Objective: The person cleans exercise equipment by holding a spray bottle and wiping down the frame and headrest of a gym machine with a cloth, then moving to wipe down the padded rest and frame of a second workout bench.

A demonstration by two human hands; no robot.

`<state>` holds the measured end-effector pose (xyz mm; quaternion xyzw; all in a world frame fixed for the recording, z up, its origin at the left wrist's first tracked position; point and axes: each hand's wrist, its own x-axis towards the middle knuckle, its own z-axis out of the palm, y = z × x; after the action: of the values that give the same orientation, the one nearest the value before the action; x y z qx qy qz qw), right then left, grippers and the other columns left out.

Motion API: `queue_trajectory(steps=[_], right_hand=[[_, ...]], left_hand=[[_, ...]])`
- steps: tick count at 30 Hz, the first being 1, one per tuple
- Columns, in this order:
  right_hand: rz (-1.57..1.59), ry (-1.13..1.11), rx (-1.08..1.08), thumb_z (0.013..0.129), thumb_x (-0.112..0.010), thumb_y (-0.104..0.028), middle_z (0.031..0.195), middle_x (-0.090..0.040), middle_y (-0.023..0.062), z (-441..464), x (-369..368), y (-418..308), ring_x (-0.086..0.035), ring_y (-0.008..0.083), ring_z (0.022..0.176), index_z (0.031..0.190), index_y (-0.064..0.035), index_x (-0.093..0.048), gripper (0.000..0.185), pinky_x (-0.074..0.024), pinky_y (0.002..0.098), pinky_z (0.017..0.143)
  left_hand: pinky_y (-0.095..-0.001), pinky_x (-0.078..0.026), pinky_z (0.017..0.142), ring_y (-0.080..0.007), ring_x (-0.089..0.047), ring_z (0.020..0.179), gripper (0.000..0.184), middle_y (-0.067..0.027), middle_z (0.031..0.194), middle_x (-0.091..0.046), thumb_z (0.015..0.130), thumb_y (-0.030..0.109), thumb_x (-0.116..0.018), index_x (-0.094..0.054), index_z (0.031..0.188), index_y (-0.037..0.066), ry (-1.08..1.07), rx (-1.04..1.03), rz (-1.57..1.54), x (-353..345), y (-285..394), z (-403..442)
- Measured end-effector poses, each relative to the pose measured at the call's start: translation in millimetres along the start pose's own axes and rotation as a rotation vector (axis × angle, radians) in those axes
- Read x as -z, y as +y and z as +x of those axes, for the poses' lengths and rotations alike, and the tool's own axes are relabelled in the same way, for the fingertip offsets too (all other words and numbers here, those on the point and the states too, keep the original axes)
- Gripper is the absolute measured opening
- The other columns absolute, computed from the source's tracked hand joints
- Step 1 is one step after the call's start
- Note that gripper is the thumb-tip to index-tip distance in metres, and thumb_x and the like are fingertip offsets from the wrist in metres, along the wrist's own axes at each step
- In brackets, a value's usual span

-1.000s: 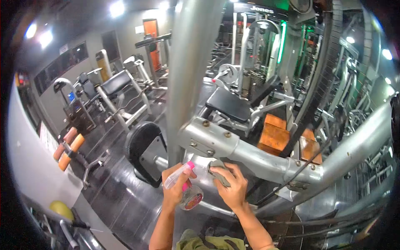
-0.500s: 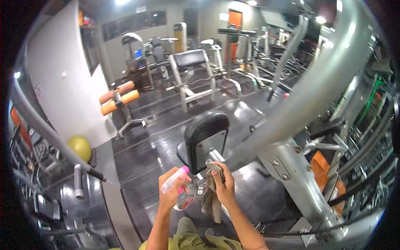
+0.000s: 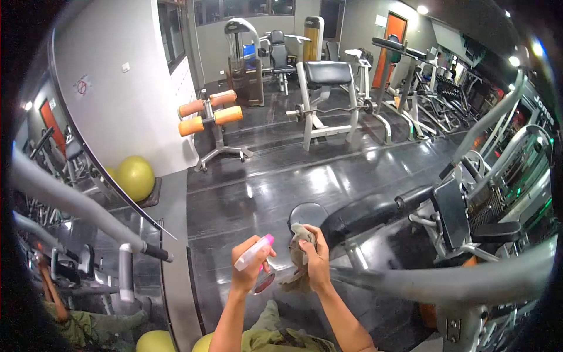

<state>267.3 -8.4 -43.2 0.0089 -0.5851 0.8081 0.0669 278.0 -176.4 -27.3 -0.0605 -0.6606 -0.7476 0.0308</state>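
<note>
My left hand [image 3: 247, 264] is wrapped round a clear spray bottle [image 3: 265, 283] with a pink and white trigger head; fingers hide part of its body. Beside it, my right hand [image 3: 317, 258] grips a crumpled grey-brown cloth [image 3: 296, 276], pinched under the thumb and hanging loosely below. The two hands are apart, with a small gap between bottle and cloth. Just beyond the right hand are a black padded backrest [image 3: 375, 214] and a round black seat [image 3: 309, 216] of a machine.
A thick grey machine bar [image 3: 434, 281] crosses at right. On the left, a handle bar [image 3: 126, 270] stands before a mirror [image 3: 99, 234]. Farther off are a yellow exercise ball [image 3: 136, 178], an orange-roller stand [image 3: 214, 117] and a bench with a curl bar [image 3: 334, 110].
The view has shifted: the room's equipment appears farther right, and the large grey bar has swung lower. Both hands keep their hold, and the cloth looks more bunched.
</note>
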Motion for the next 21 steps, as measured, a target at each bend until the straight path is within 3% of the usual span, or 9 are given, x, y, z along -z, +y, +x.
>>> queue_trajectory(steps=[2, 5, 8, 12, 13, 16, 17, 21], right_hand=[[0.008, 0.003, -0.001, 0.084, -0.055, -0.002, 0.106, -0.055, 0.0047, 30, -13, 5, -0.052, 0.0122, 0.096, 0.124, -0.0013, -0.050, 0.040, -0.0426, 0.0268, 0.090], [-0.060, 0.025, 0.042, 0.079, -0.057, 0.001, 0.117, -0.051, 0.0078, 76, -31, 25, -0.050, 0.0145, 0.108, 0.126, -0.0017, -0.046, 0.048, -0.0422, 0.0285, 0.095], [-0.042, 0.020, -0.051, 0.081, -0.058, 0.001, 0.115, -0.052, 0.0070, 121, -38, 58, -0.051, 0.0146, 0.107, 0.124, -0.0021, -0.048, 0.044, -0.0424, 0.0281, 0.095], [0.150, 0.035, -0.160, 0.089, -0.058, -0.003, 0.105, -0.060, 0.0048, 169, -62, 60, -0.058, 0.0125, 0.092, 0.122, -0.0034, -0.053, 0.033, -0.0487, 0.0254, 0.081], [0.166, 0.022, -0.171, 0.094, -0.057, -0.007, 0.104, -0.063, 0.0058, 179, -68, 57, -0.062, 0.0142, 0.086, 0.125, -0.0037, -0.052, 0.032, -0.0527, 0.0265, 0.071], [0.256, 0.051, -0.124, 0.094, -0.055, -0.008, 0.117, -0.061, 0.0074, 222, -86, 68, -0.064, 0.0170, 0.089, 0.130, -0.0052, -0.051, 0.037, -0.0535, 0.0273, 0.064], [0.236, 0.049, -0.079, 0.096, -0.054, -0.013, 0.122, -0.060, 0.0082, 237, -89, 77, -0.066, 0.0211, 0.094, 0.133, -0.0052, -0.049, 0.038, -0.0552, 0.0285, 0.067], [0.215, 0.070, -0.089, 0.100, -0.050, -0.024, 0.122, -0.059, 0.0083, 299, -105, 89, -0.066, 0.0227, 0.093, 0.139, -0.0086, -0.044, 0.042, -0.0572, 0.0316, 0.068]], left_hand=[[-0.0244, -0.045, 0.050, -0.0104, -0.056, 0.052, 0.027, -0.0086, 0.076, -0.065, 0.091, 0.026, -0.061, -0.061, 0.084, 0.000, -0.015, -0.014, -0.033, 11, -4, 32], [-0.0241, -0.045, 0.050, -0.0095, -0.056, 0.052, 0.019, -0.0078, 0.076, -0.065, 0.090, 0.018, -0.062, -0.061, 0.085, 0.000, -0.013, -0.012, 0.003, 31, 1, 82], [-0.0246, -0.045, 0.050, -0.0094, -0.055, 0.052, 0.016, -0.0063, 0.073, -0.062, 0.088, 0.015, -0.064, -0.061, 0.084, 0.000, 0.003, -0.031, 0.051, 56, -6, 127], [-0.0253, -0.045, 0.049, -0.0103, -0.055, 0.051, 0.016, -0.0062, 0.073, -0.061, 0.087, 0.013, -0.065, -0.062, 0.085, -0.002, -0.008, -0.054, 0.074, 86, -8, 179], [-0.0255, -0.045, 0.049, -0.0106, -0.056, 0.051, 0.015, -0.0063, 0.073, -0.060, 0.087, 0.012, -0.065, -0.062, 0.085, -0.003, -0.009, -0.056, 0.068, 92, -8, 190], [-0.0257, -0.045, 0.049, -0.0115, -0.056, 0.052, 0.015, -0.0075, 0.077, -0.061, 0.087, 0.011, -0.064, -0.065, 0.089, -0.004, 0.005, -0.018, 0.076, 111, -12, 222], [-0.0257, -0.045, 0.050, -0.0122, -0.057, 0.052, 0.017, -0.0085, 0.080, -0.062, 0.088, 0.010, -0.063, -0.066, 0.092, -0.006, 0.009, -0.010, 0.073, 117, -17, 233], [-0.0263, -0.046, 0.051, -0.0127, -0.058, 0.054, 0.018, -0.0095, 0.081, -0.063, 0.089, 0.012, -0.063, -0.065, 0.093, -0.006, 0.005, -0.004, 0.068, 135, -27, 282]])
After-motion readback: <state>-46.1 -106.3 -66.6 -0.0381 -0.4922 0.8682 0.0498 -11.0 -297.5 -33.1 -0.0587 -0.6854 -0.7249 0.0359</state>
